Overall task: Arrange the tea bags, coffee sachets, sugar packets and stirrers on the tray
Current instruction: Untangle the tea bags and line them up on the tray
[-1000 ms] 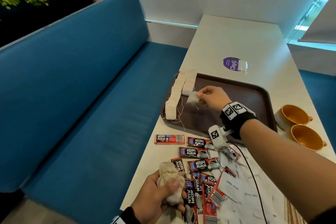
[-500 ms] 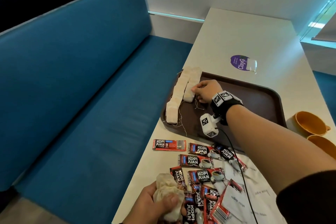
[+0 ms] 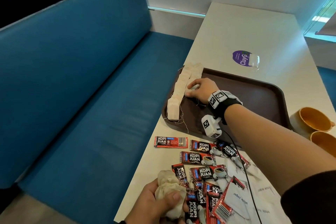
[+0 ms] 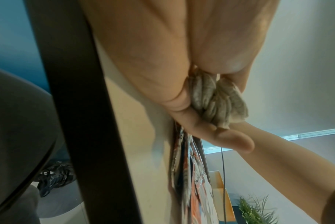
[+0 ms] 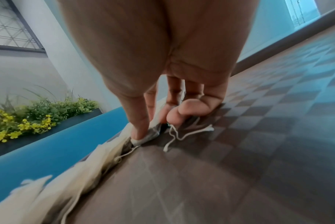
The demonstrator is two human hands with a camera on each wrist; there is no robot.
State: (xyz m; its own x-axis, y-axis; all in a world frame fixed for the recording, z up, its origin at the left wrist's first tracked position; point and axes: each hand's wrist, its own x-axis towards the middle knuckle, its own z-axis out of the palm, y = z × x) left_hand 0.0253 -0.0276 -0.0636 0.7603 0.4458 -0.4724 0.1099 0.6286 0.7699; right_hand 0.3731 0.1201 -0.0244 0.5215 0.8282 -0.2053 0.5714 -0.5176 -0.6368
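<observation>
Tea bags going onto brown tray [image 3: 258, 96].
Right hand [image 3: 200, 90] pinches one tea bag [image 5: 143, 138] down beside the row of tea bags [image 3: 179, 92] along the tray's left edge; left hand [image 3: 154, 203] clutches a bunch of tea bags [image 3: 168, 190] over coffee sachets [image 3: 198, 158] on the tabletop [image 3: 245, 27].

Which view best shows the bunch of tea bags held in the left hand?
The left wrist view: the bunch of tea bags fills the left hand, their stacked edges clear. The head view shows it crumpled under the thumb. The right wrist view misses it.
</observation>
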